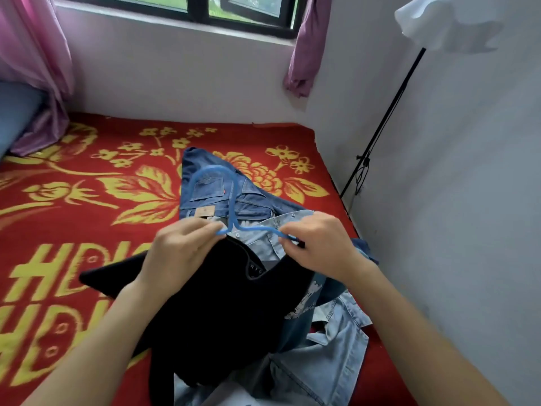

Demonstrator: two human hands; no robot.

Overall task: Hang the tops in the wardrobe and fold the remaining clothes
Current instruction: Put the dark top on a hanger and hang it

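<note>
1. Surface: a bed with a red blanket (87,177) printed with yellow flowers. Large yellow letters "HD" read on the blanket left of the black top (210,303); the following letters are covered.
2. Background: a window (205,10) with pink curtains (32,54) is on the wall beyond the black top. A black lamp stand (389,112) is to its right, against the white wall.
3. Task item: the black top lies on the bed over a pile of denim, neckline facing away from the person. Small light characters show inside its collar, too small to read.
4. A blue hanger (233,212) sits at the neckline of the black top, hook pointing away.
5. The left hand (178,247) pinches the hanger's left end at the collar edge. The right hand (319,244) pinches the hanger's right end. The hands are apart, one on each side of the neckline.
6. Dark blue jeans (205,186) lie just beyond the black top, under the hook. They carry a brown waistband patch and a small red tab, with no legible text.
7. A light denim garment (322,361) lies beneath the black top and to its right.
</note>
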